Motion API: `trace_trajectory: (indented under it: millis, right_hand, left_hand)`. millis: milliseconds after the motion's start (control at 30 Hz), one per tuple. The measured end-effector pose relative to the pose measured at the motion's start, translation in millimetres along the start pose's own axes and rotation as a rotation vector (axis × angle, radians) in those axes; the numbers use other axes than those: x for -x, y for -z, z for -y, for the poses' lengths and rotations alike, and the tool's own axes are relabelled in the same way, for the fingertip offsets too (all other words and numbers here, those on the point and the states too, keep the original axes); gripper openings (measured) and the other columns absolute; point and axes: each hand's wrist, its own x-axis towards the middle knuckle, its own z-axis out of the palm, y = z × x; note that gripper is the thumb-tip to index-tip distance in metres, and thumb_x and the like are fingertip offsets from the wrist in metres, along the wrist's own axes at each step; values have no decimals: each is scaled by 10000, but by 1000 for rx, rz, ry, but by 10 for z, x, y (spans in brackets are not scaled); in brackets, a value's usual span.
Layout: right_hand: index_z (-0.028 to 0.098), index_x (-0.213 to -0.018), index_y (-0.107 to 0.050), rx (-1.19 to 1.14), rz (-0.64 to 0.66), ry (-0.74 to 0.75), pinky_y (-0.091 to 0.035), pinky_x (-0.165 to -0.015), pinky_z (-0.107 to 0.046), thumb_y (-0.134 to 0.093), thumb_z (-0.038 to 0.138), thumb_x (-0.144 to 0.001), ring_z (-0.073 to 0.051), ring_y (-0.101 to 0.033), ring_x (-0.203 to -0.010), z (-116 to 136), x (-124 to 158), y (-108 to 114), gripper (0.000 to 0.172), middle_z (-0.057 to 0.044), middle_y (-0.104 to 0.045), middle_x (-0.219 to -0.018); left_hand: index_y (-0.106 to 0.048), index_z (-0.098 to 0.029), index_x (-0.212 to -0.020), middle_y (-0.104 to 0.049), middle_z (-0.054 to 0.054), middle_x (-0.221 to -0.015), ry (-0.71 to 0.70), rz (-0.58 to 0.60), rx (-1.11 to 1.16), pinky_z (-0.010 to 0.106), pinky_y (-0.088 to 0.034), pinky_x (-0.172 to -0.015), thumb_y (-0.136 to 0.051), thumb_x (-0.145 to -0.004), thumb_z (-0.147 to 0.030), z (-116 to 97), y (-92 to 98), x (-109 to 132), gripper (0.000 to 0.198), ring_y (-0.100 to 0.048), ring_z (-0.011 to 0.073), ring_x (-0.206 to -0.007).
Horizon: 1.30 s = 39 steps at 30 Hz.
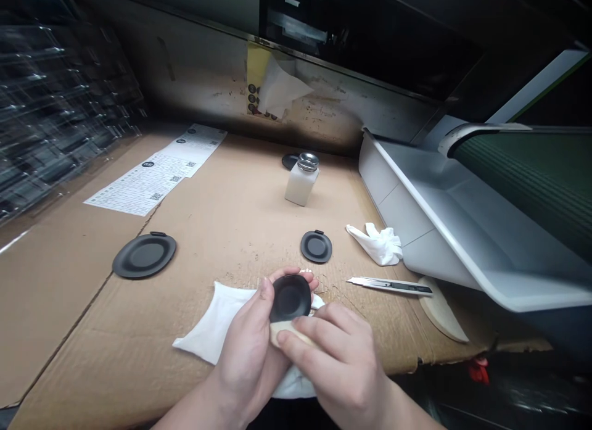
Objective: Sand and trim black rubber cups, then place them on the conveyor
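Note:
My left hand [250,331] cradles a small black lid-like disc [291,296] with a raised rim, thumb along its left edge. In my right hand [340,353] a cream-coloured pad [284,332] is pinched, pressed against the disc's near edge. Beneath both hands lies a white cloth [215,319] on the cardboard. Just beyond them rests a similar black disc [316,246] with a small tab. A larger black disc [145,255] lies to the left. To the right is a craft knife [393,285] with its blade showing.
A white pump-top bottle [301,186] stands farther back, a dark disc behind it. Printed label sheets [161,168] lie at the back left, near stacked clear plastic trays [60,109]. On the right are a crumpled white cloth [382,243], a round pad [444,310] and a grey bin [416,226].

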Motion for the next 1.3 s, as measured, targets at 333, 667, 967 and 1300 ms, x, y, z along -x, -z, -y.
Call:
trace_trajectory:
  millis: [333,667,967,1300]
  right_hand:
    - [202,-994,-608,6,212,-129,-401,-609,-260,-499,73,-832,-118,-490,-701,-371,-45,491,234,-21,-645,-840]
    - [194,-880,-637,-129,332,-109,-390,-613,-266,-433,96,-837,-124,-493,-690,-226,-238,206,231,-10,-615,-740]
    - [199,-1025,-585,42,-233,-422,-474,-738,-231,-606,121,-772,-129,-594,-828,-261,-120,234,266,-18,-652,-928]
    - [124,-980,-611,226,-122,-185,-437,-570,-267,-541,119,-801,-144,-509,-649,-42,-293,-274,192,-53,-601,-705]
  left_hand:
    - [-580,-120,-1013,-603,112,-1046,-34,150,-58,395,-326,-999,-348,-897,-367,19,7,13,358,-488,253,-1096]
    - [-587,-124,-1039,-583,116,-1135,-12,178,-149,332,-414,-874,-322,-909,-367,8,-14,50,382,-459,245,-1124]
    - [-630,-118,-980,-654,124,-1007,27,84,44,432,-379,-950,-340,-878,-453,-10,-29,12,454,-535,268,-1058]
    - [-629,-166,-1018,-651,68,-1040,17,25,34,343,-355,-982,-447,-864,-364,16,-31,8,310,-515,219,-1100]
